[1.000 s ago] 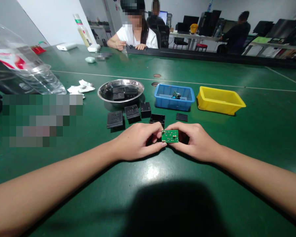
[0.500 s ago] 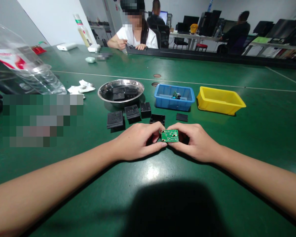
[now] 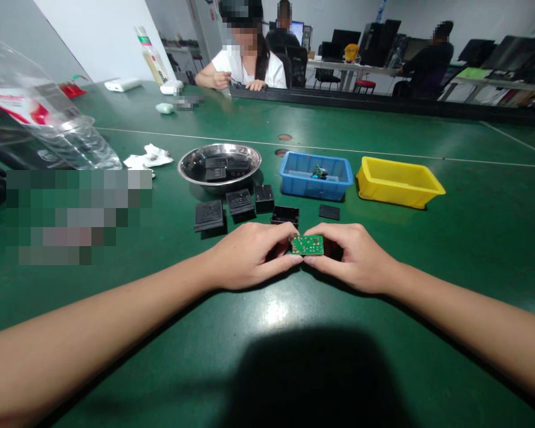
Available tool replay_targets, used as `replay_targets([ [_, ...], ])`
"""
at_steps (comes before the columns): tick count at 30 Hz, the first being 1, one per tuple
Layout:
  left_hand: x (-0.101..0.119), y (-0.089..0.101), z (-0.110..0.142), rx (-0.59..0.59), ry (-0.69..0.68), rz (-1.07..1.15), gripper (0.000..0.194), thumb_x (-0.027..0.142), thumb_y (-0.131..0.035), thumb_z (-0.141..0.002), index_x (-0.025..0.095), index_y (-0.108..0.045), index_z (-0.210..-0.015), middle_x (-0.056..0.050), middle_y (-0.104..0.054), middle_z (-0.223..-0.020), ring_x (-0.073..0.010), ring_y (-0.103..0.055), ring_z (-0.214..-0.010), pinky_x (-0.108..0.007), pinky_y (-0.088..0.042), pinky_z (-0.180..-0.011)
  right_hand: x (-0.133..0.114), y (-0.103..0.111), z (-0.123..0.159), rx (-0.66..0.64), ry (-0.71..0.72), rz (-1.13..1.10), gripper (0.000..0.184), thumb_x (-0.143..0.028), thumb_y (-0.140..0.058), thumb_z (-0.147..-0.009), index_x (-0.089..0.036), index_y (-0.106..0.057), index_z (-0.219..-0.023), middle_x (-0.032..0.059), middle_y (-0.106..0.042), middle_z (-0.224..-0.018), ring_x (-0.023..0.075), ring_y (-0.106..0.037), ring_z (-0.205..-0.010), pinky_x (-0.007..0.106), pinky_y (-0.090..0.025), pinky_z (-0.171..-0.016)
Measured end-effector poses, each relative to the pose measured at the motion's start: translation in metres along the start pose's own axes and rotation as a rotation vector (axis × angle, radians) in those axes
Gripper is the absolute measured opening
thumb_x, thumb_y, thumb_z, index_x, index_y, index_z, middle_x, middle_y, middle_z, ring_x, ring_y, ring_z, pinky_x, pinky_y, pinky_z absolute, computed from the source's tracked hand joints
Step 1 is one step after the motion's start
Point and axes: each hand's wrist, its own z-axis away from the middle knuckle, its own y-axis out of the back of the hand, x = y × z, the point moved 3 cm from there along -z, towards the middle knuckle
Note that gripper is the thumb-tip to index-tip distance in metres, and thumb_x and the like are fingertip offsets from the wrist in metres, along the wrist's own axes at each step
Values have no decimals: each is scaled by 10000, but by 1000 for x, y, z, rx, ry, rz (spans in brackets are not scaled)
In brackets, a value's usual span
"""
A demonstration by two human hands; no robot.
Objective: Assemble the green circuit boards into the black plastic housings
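Between my two hands is a small green circuit board [image 3: 308, 245], its face with solder spots turned towards me. My left hand [image 3: 258, 252] pinches its left end between thumb and fingers. The right end is gripped by my right hand [image 3: 354, 257], with the thumb along the lower edge. Just beyond my left fingertips lies an open black case [image 3: 286, 216], partly covered by the hand. A flat black cover [image 3: 329, 211] rests on the table beyond my right hand. What sits behind the board is hidden.
Several black boxes [image 3: 210, 216] stand left of centre, before a steel bowl [image 3: 187, 174] holding more of them. A blue bin [image 3: 314, 189] with small electronic parts and a yellow bin [image 3: 396, 191] stand further right. A large plastic bottle [image 3: 49, 113] leans at left. A person sits opposite.
The circuit board has tilted slightly in my fingers, so its face catches the light differently. Both hands keep their grip and hardly move.
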Motion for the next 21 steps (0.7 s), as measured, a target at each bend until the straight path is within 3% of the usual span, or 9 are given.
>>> replay_targets([
  [21,1,1,-1,-7,22,5,259,411,-491,-996,179,-590,-936,-8,-634,-761,-145,-586,-663,-237,-367,-613,1,0,1,-6,-21,-20,197,-357,-658,-934,-162,-682,-920,7,-655,-754,118,-537,-640,227,-389,-617],
])
